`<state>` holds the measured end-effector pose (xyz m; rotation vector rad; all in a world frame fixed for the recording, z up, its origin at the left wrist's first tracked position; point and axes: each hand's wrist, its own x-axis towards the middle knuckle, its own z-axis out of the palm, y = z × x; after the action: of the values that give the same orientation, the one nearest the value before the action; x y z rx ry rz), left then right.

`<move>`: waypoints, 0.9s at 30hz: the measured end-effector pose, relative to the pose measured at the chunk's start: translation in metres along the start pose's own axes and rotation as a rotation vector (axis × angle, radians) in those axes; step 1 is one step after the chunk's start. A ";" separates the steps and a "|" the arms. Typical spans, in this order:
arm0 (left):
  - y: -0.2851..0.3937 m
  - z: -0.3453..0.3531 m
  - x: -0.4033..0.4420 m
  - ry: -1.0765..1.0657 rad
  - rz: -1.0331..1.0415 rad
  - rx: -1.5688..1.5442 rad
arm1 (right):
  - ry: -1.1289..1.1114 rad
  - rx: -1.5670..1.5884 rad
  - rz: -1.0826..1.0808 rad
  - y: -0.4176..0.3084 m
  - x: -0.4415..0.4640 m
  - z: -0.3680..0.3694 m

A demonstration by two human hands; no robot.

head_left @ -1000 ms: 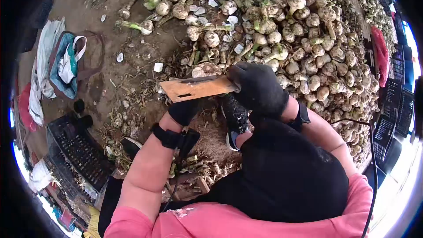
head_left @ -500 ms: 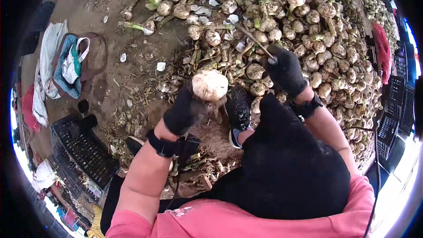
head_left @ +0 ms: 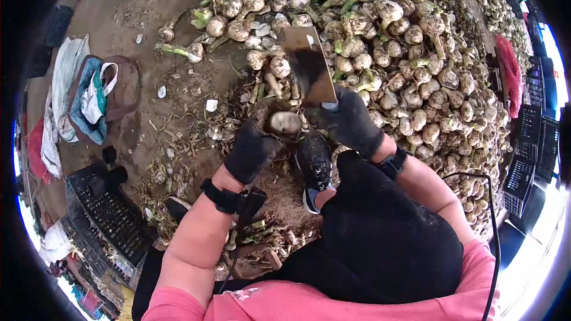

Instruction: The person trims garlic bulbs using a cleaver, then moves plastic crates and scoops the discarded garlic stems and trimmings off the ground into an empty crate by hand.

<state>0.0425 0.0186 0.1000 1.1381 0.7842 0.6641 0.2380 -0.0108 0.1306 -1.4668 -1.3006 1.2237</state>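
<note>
Left hand clasps a bulb, right hand a blade near the pile's edge, floor open leftward.

Brown floor | heaped bulbs (some green-stalked) | open bag | dry scraps

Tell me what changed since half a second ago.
The right hand, holding a blade, moved down-left toward the left hand; the blade turned from edge-on to broad face. The left hand still holds its bulb; the heap of bulbs stayed put.
</note>
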 end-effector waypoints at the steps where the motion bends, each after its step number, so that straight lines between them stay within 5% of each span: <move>1: -0.009 -0.006 -0.002 -0.034 0.025 0.138 | 0.069 -0.327 0.041 -0.015 0.001 -0.009; 6: 0.017 0.001 -0.004 0.014 0.098 0.514 | 0.029 -0.373 -0.119 -0.006 -0.001 -0.012; 10: 0.008 -0.024 -0.009 0.036 0.336 0.540 | -0.238 -0.674 0.153 0.019 -0.022 -0.039; 14: 0.015 -0.002 -0.006 0.178 0.223 0.609 | 0.003 -0.059 0.154 -0.001 -0.016 -0.022; 15: 0.003 0.011 -0.003 0.089 0.208 0.343 | -0.012 0.147 0.186 -0.011 -0.015 -0.015; 16: -0.009 0.019 -0.001 -0.008 0.189 0.078 | -0.038 0.091 -0.111 -0.001 -0.018 -0.008; 17: -0.005 0.021 0.002 -0.016 0.199 0.086 | -0.057 -0.031 -0.112 -0.001 -0.018 -0.007; 20: -0.004 0.007 0.018 -0.169 0.007 0.213 | -0.024 -0.110 0.165 -0.007 -0.029 -0.041; 22: -0.033 -0.031 0.043 0.095 0.130 0.636 | 0.390 0.070 0.387 -0.030 -0.047 -0.092; 26: -0.097 -0.094 0.103 0.382 0.082 0.910 | 0.845 -1.116 0.149 -0.020 -0.090 -0.216; 27: -0.111 -0.104 0.121 0.388 0.037 0.918 | 0.847 -1.123 0.155 -0.027 -0.087 -0.213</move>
<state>0.0335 0.1376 -0.0531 1.8781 1.4835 0.5647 0.4406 -0.0869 0.2130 -2.4810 -1.2566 -0.2686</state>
